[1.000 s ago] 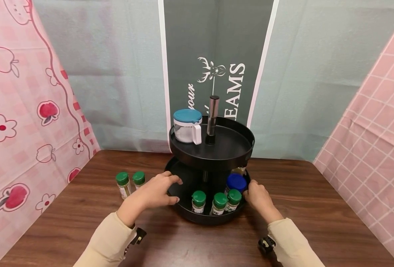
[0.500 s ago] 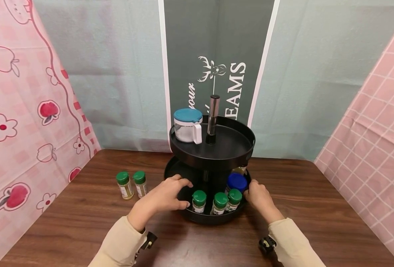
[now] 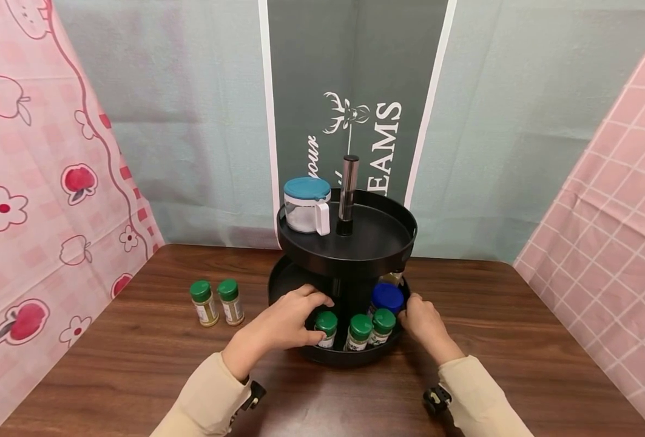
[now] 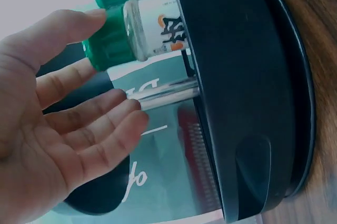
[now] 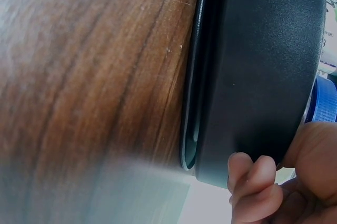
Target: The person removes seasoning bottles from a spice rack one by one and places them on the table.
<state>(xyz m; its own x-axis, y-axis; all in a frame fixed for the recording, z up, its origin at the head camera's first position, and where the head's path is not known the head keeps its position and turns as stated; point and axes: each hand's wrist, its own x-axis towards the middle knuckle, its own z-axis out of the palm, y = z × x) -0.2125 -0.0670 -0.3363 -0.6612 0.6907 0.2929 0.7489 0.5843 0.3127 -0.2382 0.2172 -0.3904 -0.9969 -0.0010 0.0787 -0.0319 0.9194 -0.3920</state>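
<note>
A black two-tier turntable rack (image 3: 349, 255) stands on the table. My left hand (image 3: 281, 325) reaches over the lower tray's front left, thumb and fingers spread about a green-capped spice jar (image 3: 326, 328). In the left wrist view, the thumb tip lies at the green cap (image 4: 108, 42), the index fingertip at its opposite side and the other fingers loosely extended. My right hand (image 3: 425, 321) grips the lower tray's right rim, thumb over the edge and fingers curled against the outer wall (image 5: 258, 76). Beside it sits a blue-lidded jar (image 3: 386, 297).
Two more green-capped jars (image 3: 359, 331) (image 3: 382, 325) stand at the lower tray's front right. On the table at left are two spice jars (image 3: 204, 303) (image 3: 230, 301). A teal-lidded container (image 3: 307, 206) sits on the upper tray, beside the metal post (image 3: 347, 191).
My left hand has moved right across the lower tray's front to the leftmost green-capped jar there. My right hand keeps its grip on the rim.
</note>
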